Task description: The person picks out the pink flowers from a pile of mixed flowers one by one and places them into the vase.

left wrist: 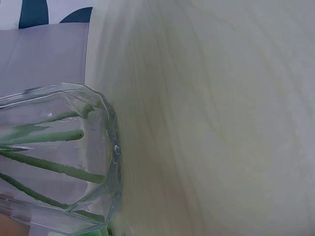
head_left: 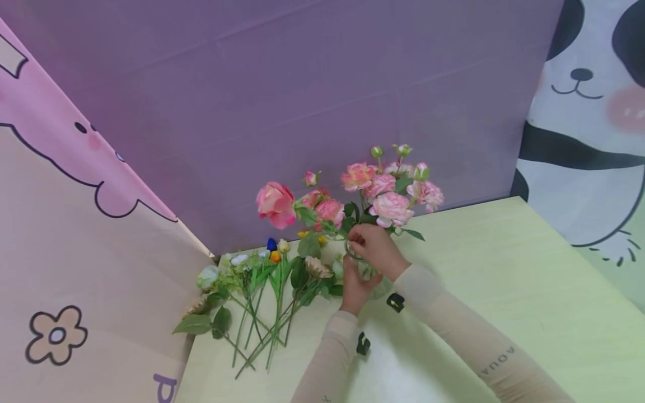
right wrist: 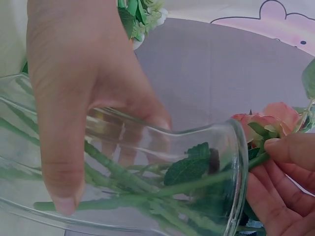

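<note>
A clear faceted glass vase (left wrist: 116, 147) holds several green stems, their cut ends visible near its base in the left wrist view. My left hand (head_left: 355, 288) grips the vase from the side, thumb across the front and fingers behind the glass. At the rim, my right hand (head_left: 378, 249) pinches a green flower stem (right wrist: 211, 183) between thumb and fingertips; the stem runs down into the vase. Above the hands spread pink blossoms (head_left: 390, 208) with buds and leaves. A larger coral-pink rose (head_left: 275, 204) leans out to the left. Both hands hide much of the vase in the head view.
Loose flowers with long green stems (head_left: 272, 336) lie on the left of the pale table (head_left: 504, 268), including white blooms (head_left: 208, 277) and small tulips (head_left: 275, 256). A purple backdrop (head_left: 302, 101) stands right behind, with printed panels at both sides.
</note>
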The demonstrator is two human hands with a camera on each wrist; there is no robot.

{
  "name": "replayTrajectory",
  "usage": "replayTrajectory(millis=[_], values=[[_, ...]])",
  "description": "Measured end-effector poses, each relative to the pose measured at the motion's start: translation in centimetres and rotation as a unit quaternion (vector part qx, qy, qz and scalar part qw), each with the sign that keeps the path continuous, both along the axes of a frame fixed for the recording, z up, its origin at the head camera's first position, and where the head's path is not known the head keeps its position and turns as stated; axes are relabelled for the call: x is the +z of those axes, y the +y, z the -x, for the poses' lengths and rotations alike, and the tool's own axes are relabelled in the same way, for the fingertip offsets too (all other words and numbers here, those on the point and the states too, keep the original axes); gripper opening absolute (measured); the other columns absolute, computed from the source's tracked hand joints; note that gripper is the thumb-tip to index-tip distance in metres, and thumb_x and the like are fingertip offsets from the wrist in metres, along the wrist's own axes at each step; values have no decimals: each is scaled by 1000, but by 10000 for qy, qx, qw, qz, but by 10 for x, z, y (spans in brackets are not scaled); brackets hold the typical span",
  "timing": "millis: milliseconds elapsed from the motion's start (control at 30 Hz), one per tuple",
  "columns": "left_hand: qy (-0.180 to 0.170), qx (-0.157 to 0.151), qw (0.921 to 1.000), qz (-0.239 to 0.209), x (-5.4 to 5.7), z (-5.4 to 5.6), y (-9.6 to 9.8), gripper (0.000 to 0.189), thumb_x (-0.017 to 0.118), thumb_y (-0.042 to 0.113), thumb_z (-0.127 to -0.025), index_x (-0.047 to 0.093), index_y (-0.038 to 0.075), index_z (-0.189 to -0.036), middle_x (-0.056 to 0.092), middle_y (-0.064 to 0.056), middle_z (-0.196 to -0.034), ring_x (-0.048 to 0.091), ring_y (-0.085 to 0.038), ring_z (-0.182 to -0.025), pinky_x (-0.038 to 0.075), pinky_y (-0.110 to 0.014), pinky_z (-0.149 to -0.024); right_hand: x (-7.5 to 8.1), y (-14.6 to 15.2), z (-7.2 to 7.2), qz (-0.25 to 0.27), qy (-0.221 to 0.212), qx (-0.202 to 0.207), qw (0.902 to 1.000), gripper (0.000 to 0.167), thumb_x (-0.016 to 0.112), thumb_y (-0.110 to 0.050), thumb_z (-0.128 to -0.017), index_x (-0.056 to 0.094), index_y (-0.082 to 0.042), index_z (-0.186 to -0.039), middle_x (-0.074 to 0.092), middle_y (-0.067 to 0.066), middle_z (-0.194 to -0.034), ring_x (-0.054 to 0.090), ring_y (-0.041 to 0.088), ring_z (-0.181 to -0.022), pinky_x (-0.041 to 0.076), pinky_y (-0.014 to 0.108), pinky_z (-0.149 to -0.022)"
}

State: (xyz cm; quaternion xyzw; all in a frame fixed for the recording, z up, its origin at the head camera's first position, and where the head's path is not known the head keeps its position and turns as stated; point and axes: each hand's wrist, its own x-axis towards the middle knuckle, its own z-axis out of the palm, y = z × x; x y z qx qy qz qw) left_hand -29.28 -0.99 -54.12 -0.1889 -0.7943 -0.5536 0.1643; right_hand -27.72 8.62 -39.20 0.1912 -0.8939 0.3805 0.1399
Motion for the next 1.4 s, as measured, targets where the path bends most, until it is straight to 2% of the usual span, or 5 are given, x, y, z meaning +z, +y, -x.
replayTrajectory(millis=[200,433,733,1033,1400], values=[[47,74,9999,87,-1,1,0,84,79,9,-69,30,-3,-136,43,-18,-133,44,-27,-124,36,-39,-106,-2,-1,1,-252,-5,-58,9997,4,67,-3,-83,66,-2,-87,66,8,-83,63,18,-74,54,29,-67],[97,8,10000,9,-1,2,0,85,78,6,-69,28,-2,-137,41,-17,-137,40,-27,-129,32,-38,-109,-4,-2,2,-483,-80,-38,9988,4,67,-4,-84,67,-2,-87,67,8,-83,62,18,-73,53,30,-67],[238,35,9997,-73,-2,1,0,84,78,4,-66,30,-3,-134,43,-18,-133,42,-28,-126,33,-39,-108,-7,-2,2,-922,-105,-50,9957,4,68,-5,-84,69,-4,-88,69,7,-83,62,18,-73,54,32,-69],[478,-23,9989,3,-4,3,0,79,77,6,-69,31,-4,-131,44,-19,-129,46,-27,-121,37,-37,-105,-6,-1,-2,-971,-352,81,9946,7,65,-5,-87,70,-3,-91,69,8,-86,63,17,-74,54,31,-67],[450,-203,9987,-83,-2,2,-1,67,77,14,-76,35,-4,-125,46,-19,-117,51,-28,-107,43,-51,-93,-7,2,-5,-1227,-265,-4,9921,8,63,0,-86,70,-4,-85,69,7,-85,65,22,-77,55,36,-69]])
